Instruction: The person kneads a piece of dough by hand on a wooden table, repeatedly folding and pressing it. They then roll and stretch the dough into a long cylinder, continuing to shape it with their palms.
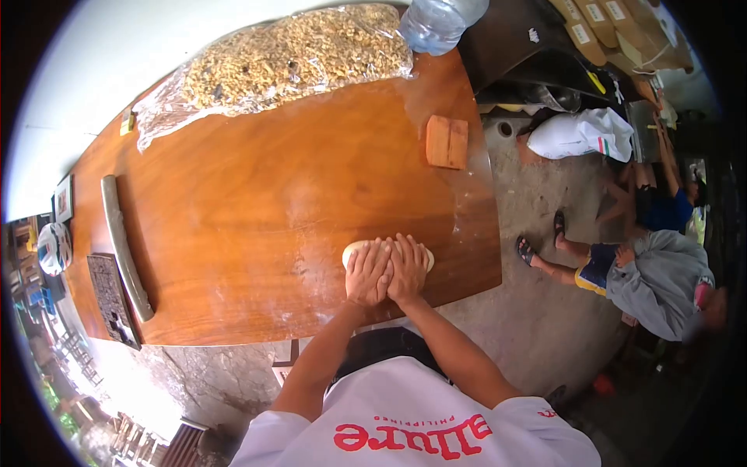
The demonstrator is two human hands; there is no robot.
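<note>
A pale, smooth, rounded lump like dough [428,258] lies on the brown wooden table [233,233] near its front edge. My left hand [369,271] and my right hand [408,267] press on it side by side, touching each other and covering most of it. The fingers point away from me and lie close over the top. Only the lump's left and right ends show. Faint whitish smears mark the wood around it.
At the back lie a large clear bag of brown flakes [296,58] and a plastic bottle [440,23]. A wooden block [447,142] sits back right, a long roller [124,245] and dark carved board [113,300] left. A person in grey [661,280] is at right.
</note>
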